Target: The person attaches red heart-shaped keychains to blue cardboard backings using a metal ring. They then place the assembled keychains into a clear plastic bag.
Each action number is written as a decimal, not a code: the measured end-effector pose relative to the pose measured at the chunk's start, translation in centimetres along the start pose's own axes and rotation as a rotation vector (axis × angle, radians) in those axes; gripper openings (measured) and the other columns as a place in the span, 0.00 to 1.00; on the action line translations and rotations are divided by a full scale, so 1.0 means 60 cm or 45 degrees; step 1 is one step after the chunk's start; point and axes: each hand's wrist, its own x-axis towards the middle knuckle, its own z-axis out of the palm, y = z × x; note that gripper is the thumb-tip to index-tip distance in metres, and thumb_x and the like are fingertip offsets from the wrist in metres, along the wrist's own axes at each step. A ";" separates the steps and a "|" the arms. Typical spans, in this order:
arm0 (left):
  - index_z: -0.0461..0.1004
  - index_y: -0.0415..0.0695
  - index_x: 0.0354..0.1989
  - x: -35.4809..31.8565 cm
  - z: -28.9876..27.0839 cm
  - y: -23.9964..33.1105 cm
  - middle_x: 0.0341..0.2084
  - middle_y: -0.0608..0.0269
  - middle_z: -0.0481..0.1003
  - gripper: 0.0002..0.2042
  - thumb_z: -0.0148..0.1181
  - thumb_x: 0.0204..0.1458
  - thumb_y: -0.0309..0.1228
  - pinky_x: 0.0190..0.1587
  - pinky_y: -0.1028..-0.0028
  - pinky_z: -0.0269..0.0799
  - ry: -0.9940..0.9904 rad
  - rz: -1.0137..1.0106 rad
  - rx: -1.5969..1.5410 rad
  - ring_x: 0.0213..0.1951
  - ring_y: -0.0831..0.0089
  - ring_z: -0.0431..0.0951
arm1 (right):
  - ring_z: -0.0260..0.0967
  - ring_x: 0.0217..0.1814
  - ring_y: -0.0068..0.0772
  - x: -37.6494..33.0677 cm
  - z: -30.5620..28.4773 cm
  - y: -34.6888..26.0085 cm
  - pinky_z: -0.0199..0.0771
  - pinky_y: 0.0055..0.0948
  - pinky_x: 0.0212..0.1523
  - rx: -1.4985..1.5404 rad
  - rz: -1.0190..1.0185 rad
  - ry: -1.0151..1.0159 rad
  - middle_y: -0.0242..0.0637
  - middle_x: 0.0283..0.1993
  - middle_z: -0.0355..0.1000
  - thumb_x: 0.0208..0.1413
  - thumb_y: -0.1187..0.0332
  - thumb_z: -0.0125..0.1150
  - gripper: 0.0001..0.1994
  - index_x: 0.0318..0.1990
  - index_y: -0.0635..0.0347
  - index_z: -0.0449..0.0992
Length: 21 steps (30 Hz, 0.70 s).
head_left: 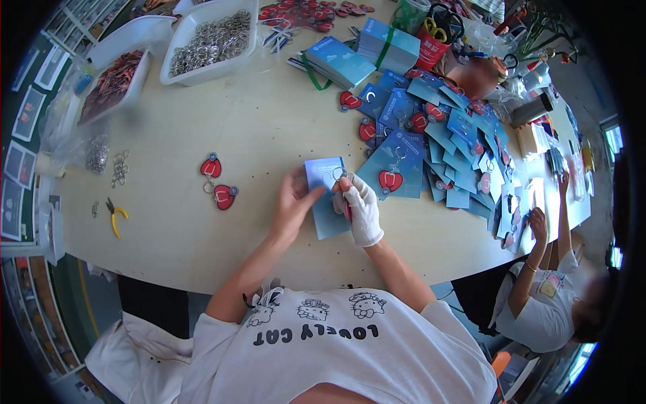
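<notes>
In front of me at the table's middle, my left hand (291, 205) grips the left edge of a blue card (328, 227), thumb across its face. My right hand (361, 210) wears a white glove with bare fingertips showing. It pinches a keychain by its metal ring (338, 173) against the upper part of the card; the red charm is mostly hidden behind the fingers. To the left lie two red heart-shaped keychains (224, 196). Right of my gloved hand rests a blue card with a red heart keychain (389, 180) on it.
Many carded keychains (444, 145) pile up to the right, behind them banded card stacks (340, 59). A white bin of metal rings (210, 47) stands far left, with yellow-handled pliers (118, 219) nearer. At the right edge, another person's hand (537, 224) works over cards.
</notes>
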 end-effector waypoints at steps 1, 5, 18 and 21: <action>0.61 0.37 0.56 -0.001 -0.002 -0.005 0.41 0.61 0.74 0.20 0.57 0.55 0.22 0.45 0.78 0.68 -0.030 0.009 0.046 0.43 0.78 0.73 | 0.49 0.16 0.16 -0.002 -0.001 -0.006 0.51 0.19 0.22 -0.035 0.005 -0.010 0.24 0.14 0.55 0.64 0.57 0.48 0.16 0.32 0.62 0.69; 0.66 0.37 0.50 -0.003 0.006 0.009 0.38 0.62 0.76 0.12 0.54 0.58 0.25 0.45 0.79 0.67 -0.031 0.213 0.143 0.41 0.81 0.73 | 0.52 0.18 0.15 -0.002 0.004 -0.030 0.53 0.18 0.23 -0.454 -0.050 -0.051 0.25 0.17 0.59 0.64 0.60 0.47 0.15 0.31 0.62 0.70; 0.62 0.39 0.46 -0.003 -0.005 0.005 0.37 0.44 0.75 0.11 0.51 0.55 0.19 0.39 0.64 0.71 0.194 0.708 0.901 0.37 0.49 0.78 | 0.58 0.23 0.16 0.033 -0.008 -0.005 0.60 0.20 0.25 -0.653 -0.079 -0.158 0.28 0.21 0.64 0.62 0.63 0.47 0.13 0.31 0.64 0.71; 0.63 0.39 0.46 -0.007 0.006 0.012 0.32 0.49 0.74 0.13 0.55 0.52 0.18 0.37 0.63 0.71 0.253 0.795 1.063 0.33 0.49 0.77 | 0.56 0.21 0.15 0.031 -0.006 0.006 0.57 0.19 0.23 -0.543 -0.073 -0.119 0.27 0.20 0.62 0.62 0.62 0.47 0.14 0.30 0.63 0.70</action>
